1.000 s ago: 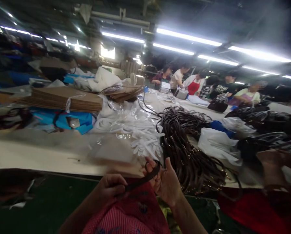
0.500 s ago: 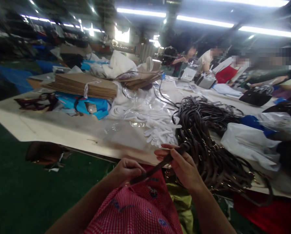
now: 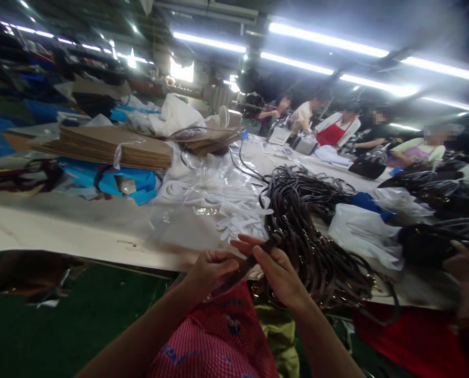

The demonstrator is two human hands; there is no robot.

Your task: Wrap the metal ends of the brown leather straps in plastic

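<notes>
A dark brown strap (image 3: pixel 245 268) runs slantwise between my two hands above the table's front edge. My left hand (image 3: pixel 214 270) pinches its lower part, thumb against fingers. Around the upper part, my right hand (image 3: pixel 276 270) closes with the thumb on top, some fingertips stretching past it. Just beyond my right hand lies a large heap of dark straps with gold-coloured metal fittings (image 3: pixel 313 241). White strips (image 3: pixel 244 218) are piled on clear plastic behind my hands.
Flat brown cardboard (image 3: pixel 112 147) and a blue package (image 3: pixel 100 176) lie at the left of the table (image 3: pixel 81 231). White plastic (image 3: pixel 364 231) is right of the straps. Another person's hand (image 3: pixel 466 262) is at the right edge. Several people stand across the table.
The view has turned right, so the table's items appear farther left. My left hand has moved up the strap, closer to my right hand. Another person's hand has appeared at the right edge.
</notes>
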